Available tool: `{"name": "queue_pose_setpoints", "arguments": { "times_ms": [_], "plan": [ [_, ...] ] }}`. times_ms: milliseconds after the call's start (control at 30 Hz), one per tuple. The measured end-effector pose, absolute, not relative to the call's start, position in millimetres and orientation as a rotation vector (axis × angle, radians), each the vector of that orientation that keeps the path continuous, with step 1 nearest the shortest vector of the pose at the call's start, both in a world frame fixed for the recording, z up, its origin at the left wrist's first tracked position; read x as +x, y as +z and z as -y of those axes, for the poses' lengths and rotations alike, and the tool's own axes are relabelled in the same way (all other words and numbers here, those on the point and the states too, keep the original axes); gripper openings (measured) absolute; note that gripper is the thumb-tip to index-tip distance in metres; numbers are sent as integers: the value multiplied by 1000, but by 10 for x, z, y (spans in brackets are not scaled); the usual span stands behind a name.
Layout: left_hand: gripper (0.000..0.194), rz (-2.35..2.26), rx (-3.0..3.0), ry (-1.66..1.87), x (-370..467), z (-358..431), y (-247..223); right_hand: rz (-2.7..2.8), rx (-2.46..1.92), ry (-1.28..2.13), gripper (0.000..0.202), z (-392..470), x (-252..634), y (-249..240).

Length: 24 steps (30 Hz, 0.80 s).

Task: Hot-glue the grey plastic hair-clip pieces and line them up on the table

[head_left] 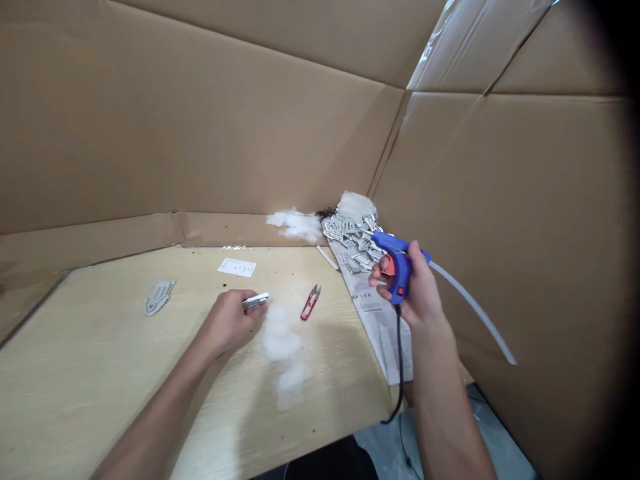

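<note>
My right hand (417, 287) grips a blue hot glue gun (400, 270), fingers by its orange trigger. A long whitish glue stick (475, 307) curves out of the gun's back end, and a black cord hangs from the handle. The nozzle points left, over a pile of small grey-white cut-out pieces (350, 233). My left hand (235, 317) is closed on a small flat grey-white piece (255, 301), seen nearly edge-on above the table. Tufts of white stuffing (281, 343) lie just right of that hand. Red thread snips (311, 303) rest between my hands.
A similar grey piece (160, 297) lies at the table's left. Behind my left hand is a white paper slip (237, 267). More white fluff (297, 223) sits along the back edge. Printed paper (380, 333) lies under the pile. Cardboard walls (225, 120) rise behind and at right.
</note>
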<state>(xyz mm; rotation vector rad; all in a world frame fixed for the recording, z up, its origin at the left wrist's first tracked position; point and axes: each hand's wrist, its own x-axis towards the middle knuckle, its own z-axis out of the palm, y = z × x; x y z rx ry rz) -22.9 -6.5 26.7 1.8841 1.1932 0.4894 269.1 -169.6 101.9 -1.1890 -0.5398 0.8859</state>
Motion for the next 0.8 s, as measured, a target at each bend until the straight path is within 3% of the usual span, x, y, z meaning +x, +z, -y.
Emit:
{"name": "queue_pose_setpoints", "arguments": {
  "times_ms": [133, 400, 800],
  "plan": [
    [38, -1166, 2063, 218, -220, 84, 268, 526, -1460, 818, 73, 2101, 2632, 1011],
    [46, -1084, 1888, 285, -227, 53, 208, 374, -1673, 865, 68, 2761, 2595, 414],
    [43, -1139, 1999, 290, -152, 57, 141, 309, -1821, 919, 61, 2729, 2596, 308]
  ]
}}
